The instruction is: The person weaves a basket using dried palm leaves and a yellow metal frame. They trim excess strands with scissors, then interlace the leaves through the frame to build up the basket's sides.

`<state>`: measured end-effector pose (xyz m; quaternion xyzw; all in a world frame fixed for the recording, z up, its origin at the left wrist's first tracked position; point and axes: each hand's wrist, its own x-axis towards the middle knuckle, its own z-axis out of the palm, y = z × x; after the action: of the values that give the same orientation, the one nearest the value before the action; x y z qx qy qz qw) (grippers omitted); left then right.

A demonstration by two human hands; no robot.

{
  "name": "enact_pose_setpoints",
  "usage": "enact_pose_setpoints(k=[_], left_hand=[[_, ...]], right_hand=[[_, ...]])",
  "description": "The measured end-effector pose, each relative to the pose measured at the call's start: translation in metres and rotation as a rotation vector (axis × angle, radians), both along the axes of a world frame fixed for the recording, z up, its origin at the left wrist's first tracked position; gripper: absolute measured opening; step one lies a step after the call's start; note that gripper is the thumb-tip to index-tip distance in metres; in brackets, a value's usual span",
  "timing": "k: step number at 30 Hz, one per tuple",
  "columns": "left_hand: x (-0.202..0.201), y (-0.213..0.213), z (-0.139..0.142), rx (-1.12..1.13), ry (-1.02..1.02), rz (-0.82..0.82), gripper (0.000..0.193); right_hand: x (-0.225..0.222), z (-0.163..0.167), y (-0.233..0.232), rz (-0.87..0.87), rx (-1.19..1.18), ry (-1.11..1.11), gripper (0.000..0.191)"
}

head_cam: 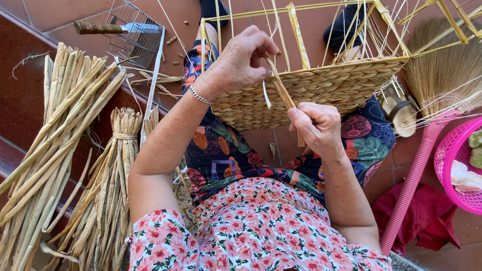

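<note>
A half-woven straw basket (321,88) with a yellow frame of upright ribs rests on my lap. My left hand (241,60), with a silver bracelet at the wrist, pinches a dried reed strand (282,88) against the basket's woven wall. My right hand (316,123) is closed around the same strand lower down, just below the basket's edge. The strand runs taut between the two hands.
Bundles of dried reeds (60,150) lie at my left on the red tiled step. A cleaver (118,27) sits on a wire basket at the upper left. A pink-handled broom (427,145), a pink plastic basket (457,165) and a red cloth (427,216) are at the right.
</note>
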<state>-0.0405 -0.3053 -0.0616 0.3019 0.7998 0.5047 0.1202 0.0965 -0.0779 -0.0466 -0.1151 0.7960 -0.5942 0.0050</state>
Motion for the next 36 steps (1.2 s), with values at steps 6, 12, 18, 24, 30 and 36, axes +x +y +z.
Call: enact_pose_setpoints(k=[6,12,18,24,30,36], left_hand=[[0.010,0.016,0.002,-0.493,0.612,0.018,0.016],[-0.013,0.015,-0.013,-0.202,0.280,-0.069,0.012],[-0.040,0.011,-0.028,-0.222,0.117,0.065,0.003],[-0.048,0.018,-0.039,0.109,-0.446,-0.095,0.010],[-0.057,0.025,-0.047,-0.032,-0.538,-0.238,0.016],[-0.057,0.026,-0.053,0.023,-0.580,-0.222,0.016]], right_hand=[[-0.009,0.002,-0.012,-0.088,-0.056,0.013,0.034],[-0.011,-0.015,-0.014,-0.073,-0.097,-0.026,0.033],[-0.025,-0.039,-0.003,-0.304,-0.208,0.019,0.016],[-0.027,-0.046,-0.008,-0.196,0.257,0.181,0.023],[-0.021,-0.058,-0.021,-0.271,0.623,0.558,0.036],[-0.017,-0.071,-0.025,-0.254,0.701,0.558,0.045]])
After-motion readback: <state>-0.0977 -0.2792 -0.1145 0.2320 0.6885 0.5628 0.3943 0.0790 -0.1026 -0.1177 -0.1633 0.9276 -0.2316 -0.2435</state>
